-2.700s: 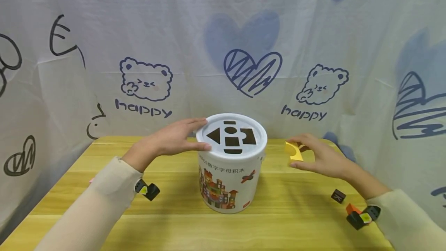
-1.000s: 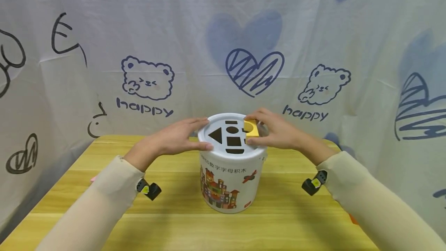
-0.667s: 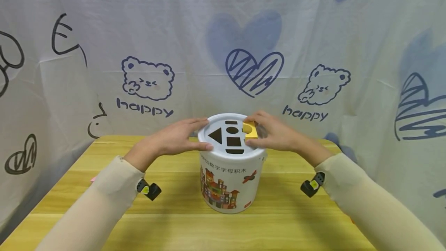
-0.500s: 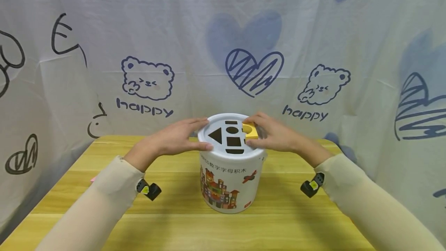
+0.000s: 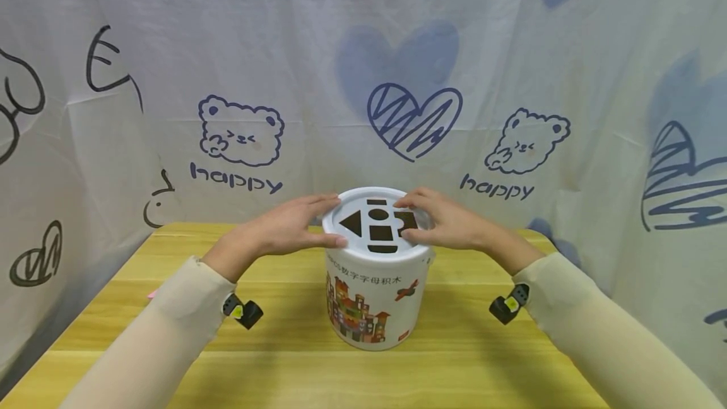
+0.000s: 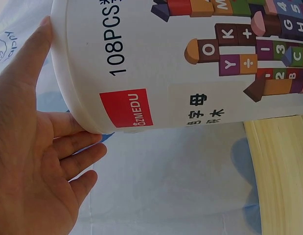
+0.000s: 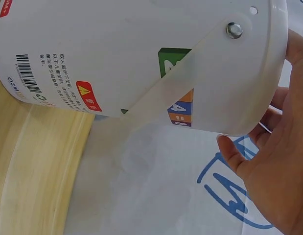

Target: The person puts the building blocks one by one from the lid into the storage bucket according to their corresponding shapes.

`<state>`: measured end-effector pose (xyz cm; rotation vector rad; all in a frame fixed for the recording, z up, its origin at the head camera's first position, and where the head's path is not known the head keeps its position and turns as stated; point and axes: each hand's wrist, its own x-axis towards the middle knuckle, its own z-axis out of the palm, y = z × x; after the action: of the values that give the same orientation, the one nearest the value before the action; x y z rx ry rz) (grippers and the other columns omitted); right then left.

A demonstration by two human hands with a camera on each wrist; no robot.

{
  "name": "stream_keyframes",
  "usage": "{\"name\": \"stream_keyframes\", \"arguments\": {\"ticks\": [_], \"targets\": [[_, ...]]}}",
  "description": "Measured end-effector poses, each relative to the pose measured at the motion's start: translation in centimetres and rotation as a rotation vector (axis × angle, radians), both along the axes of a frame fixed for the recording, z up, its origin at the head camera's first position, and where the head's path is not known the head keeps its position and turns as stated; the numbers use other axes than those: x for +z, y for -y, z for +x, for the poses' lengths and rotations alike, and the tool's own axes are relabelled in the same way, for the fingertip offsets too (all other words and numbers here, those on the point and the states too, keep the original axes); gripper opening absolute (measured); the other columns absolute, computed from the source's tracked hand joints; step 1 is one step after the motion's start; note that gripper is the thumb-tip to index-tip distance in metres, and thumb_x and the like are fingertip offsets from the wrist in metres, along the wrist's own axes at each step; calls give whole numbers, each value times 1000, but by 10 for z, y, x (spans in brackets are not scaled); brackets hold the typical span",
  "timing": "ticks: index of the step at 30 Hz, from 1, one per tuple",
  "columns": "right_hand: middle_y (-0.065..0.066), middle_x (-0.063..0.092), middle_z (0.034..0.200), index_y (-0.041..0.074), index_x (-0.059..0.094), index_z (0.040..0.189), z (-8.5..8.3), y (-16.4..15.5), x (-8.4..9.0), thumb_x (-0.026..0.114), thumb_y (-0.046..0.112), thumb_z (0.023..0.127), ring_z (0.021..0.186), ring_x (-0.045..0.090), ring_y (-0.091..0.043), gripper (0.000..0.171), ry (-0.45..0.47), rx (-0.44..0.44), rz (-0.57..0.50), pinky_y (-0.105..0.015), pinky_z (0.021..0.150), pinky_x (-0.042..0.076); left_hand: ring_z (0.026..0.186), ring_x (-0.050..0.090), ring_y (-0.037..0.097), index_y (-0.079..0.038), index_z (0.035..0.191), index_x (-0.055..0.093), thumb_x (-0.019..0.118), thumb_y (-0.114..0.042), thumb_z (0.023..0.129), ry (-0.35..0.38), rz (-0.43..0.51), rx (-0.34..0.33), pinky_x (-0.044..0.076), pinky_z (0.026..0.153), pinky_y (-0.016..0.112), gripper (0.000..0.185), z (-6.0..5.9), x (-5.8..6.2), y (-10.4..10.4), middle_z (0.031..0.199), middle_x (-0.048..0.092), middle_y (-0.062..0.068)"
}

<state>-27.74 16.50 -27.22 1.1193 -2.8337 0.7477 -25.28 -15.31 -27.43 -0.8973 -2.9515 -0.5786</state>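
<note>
A white block bucket (image 5: 375, 308) with printed letter blocks stands upright on the wooden table. Its lid (image 5: 346, 202) has several dark cut-outs: a triangle, a circle, rectangles and, at the right, an arch-shaped slot (image 5: 406, 219). My left hand (image 5: 284, 226) rests on the lid's left rim, thumb and fingers spread apart. Over the right side of the lid is my right hand (image 5: 454, 223), its fingers and thumb on either side of the arch-shaped slot with nothing seen between them. In the right wrist view the bucket's wall and its handle rivet (image 7: 234, 30) show beside that hand.
The wooden table (image 5: 272, 371) reaches back to a white printed curtain (image 5: 318, 68). A small pink piece (image 5: 151, 294) lies at the table's left, partly behind the left sleeve. Each wrist carries a small black camera.
My right hand brought a yellow arch block from the right to the arch-shaped slot. The block sank there and is now out of sight. My left hand stayed on the rim.
</note>
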Motion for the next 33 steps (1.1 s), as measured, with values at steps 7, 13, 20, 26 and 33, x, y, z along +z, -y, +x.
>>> {"name": "stream_keyframes", "arguments": {"ticks": [7, 13, 20, 26, 33], "targets": [[-6, 48, 134, 13, 55, 136, 2, -5, 4, 72, 40, 87, 124, 46, -27, 59, -17, 19, -37, -56, 101, 43, 142, 28, 33, -14, 154, 32, 56, -78, 79, 5, 5, 1, 24, 113, 59, 101, 0, -1, 0, 158, 28, 7], [-6, 50, 133, 9, 55, 137, 3, -17, 7, 70, 38, 90, 125, 47, -27, 58, -48, 24, -66, -57, 103, 40, 143, 28, 34, -14, 154, 31, 56, -77, 79, 5, 8, 3, 24, 113, 60, 101, 1, -1, -1, 159, 27, 8], [-5, 48, 139, 13, 53, 139, 8, -36, 5, 67, 40, 92, 129, 44, -28, 56, -93, 9, -56, -59, 105, 38, 144, 25, 33, -18, 155, 29, 53, -80, 78, 28, 3, 21, 23, 113, 59, 102, 0, -2, -2, 160, 25, 6], [-7, 45, 141, 15, 51, 141, 15, -58, 0, 66, 39, 93, 128, 44, -31, 55, -110, -38, -51, -62, 101, 40, 144, 25, 32, -17, 155, 29, 52, -80, 79, 30, 11, 13, 23, 114, 58, 102, -1, -2, -1, 160, 24, 5], [-10, 45, 141, 14, 51, 140, 22, -83, -8, 65, 35, 95, 126, 44, -34, 52, -116, -93, -43, -64, 100, 40, 144, 26, 31, -14, 155, 29, 55, -80, 77, 28, 33, 8, 23, 115, 56, 105, -3, -3, -1, 159, 26, 8]]}}
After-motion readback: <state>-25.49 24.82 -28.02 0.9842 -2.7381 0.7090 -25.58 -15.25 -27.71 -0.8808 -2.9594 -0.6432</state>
